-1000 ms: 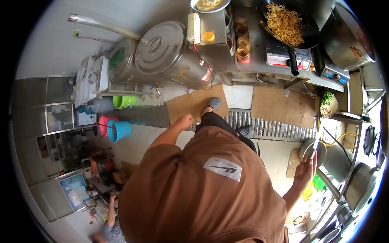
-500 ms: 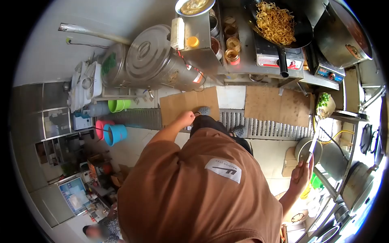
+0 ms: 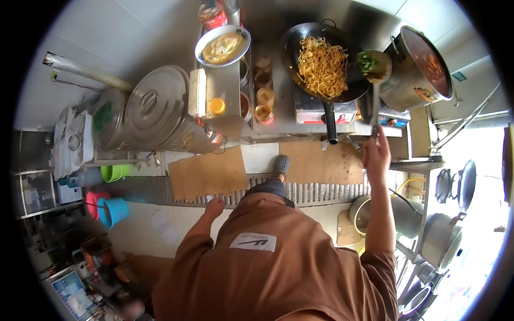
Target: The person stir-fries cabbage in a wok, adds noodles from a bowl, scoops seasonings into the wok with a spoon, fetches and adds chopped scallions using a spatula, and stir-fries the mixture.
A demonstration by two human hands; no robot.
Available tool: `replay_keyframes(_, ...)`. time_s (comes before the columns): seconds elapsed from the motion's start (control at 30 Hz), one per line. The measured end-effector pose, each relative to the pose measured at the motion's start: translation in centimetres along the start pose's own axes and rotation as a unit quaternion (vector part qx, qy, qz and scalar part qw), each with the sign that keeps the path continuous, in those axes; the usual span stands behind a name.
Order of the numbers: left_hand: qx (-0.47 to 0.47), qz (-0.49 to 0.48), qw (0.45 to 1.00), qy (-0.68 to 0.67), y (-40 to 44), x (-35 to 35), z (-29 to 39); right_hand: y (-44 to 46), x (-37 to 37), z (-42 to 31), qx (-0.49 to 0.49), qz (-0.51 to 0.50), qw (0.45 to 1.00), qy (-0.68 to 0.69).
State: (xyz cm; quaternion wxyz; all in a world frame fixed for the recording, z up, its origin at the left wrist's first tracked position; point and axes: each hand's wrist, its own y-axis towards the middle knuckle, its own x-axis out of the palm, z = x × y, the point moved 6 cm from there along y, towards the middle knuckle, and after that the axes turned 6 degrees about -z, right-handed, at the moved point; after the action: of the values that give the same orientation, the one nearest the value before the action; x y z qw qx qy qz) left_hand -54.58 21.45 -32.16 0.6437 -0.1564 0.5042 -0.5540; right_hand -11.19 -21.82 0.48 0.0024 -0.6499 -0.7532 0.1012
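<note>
My right hand (image 3: 378,152) is closed around the handle of a long ladle (image 3: 376,99). Chopped green onion (image 3: 367,63) lies in the ladle's bowl, which is beside the right rim of a black wok (image 3: 350,83). Stir-fried noodles (image 3: 323,68) fill the middle of the wok, which sits on a burner (image 3: 325,116) with its handle toward me. Down by my left side, my left hand (image 3: 215,207) is curled into a loose fist, away from any object; whether anything is inside it is hidden.
A big pot (image 3: 415,80) of reddish liquid stands right of the wok. Left of it are seasoning jars (image 3: 264,113) and a bowl (image 3: 223,46) of pale food on a ledge. Large lidded steel drums (image 3: 155,109) stand farther left. Cardboard (image 3: 206,174) lies on the floor.
I have stepped toward the stove. My right hand has brought the ladle with green onion forward from my right side to the wok's edge. My left hand stays low at my side.
</note>
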Motion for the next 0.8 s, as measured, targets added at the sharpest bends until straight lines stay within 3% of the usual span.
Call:
replay_keyframes(0.03,-0.042,-0.032,0.999,0.003,2.0,1.8,-1.8,2.6,0.0,1.2,0.040,-0.017,0.999,-0.012)
replay_keyframes(0.07,-0.103,-0.132,0.986,0.015,0.5,1.9,1.9,4.8,-0.2,1.4,0.080,-0.034,0.996,-0.025)
replay_keyframes(0.17,-0.127,-0.135,0.983,-0.009,1.9,3.3,4.8,7.3,0.1,0.0,0.058,-0.017,0.994,-0.088)
replay_keyframes(0.23,-0.009,-0.004,1.000,-0.020,6.6,5.3,4.4,9.4,-0.7,-1.2,0.067,-0.043,0.985,-0.150)
replay_keyframes(0.33,0.041,0.036,0.996,-0.067,6.7,4.2,10.5,11.0,-1.2,-2.7,0.033,-0.044,0.976,-0.213)
replay_keyframes(0.4,0.006,0.028,0.993,-0.115,5.7,3.8,15.6,13.0,-1.5,-3.8,0.023,-0.094,0.953,-0.288)
replay_keyframes(0.47,0.112,0.095,0.984,-0.102,5.7,3.9,19.6,17.2,-3.7,-3.5,0.070,-0.141,0.935,-0.317)
replay_keyframes(0.53,0.126,0.100,0.985,-0.063,4.1,3.1,25.9,20.9,-4.4,-4.0,0.047,-0.208,0.916,-0.339)
replay_keyframes(0.6,0.167,0.128,0.969,-0.130,1.6,3.3,31.5,23.7,-4.1,-8.3,0.138,-0.219,0.853,-0.453)
replay_keyframes(0.67,0.211,0.135,0.947,-0.202,0.1,4.4,36.0,28.3,-4.4,-10.0,0.152,-0.264,0.773,-0.556)
replay_keyframes(0.7,0.219,0.137,0.944,-0.203,-0.8,5.2,38.2,30.9,-3.7,-10.2,0.140,-0.275,0.773,-0.555)
replay_keyframes(0.77,0.220,0.066,0.925,-0.304,-1.1,7.8,41.2,35.6,-3.1,-9.0,0.176,-0.281,0.650,-0.684)
replay_keyframes(0.8,0.193,0.021,0.910,-0.366,-2.7,8.3,43.5,36.3,-1.2,-8.9,0.130,-0.278,0.671,-0.675)
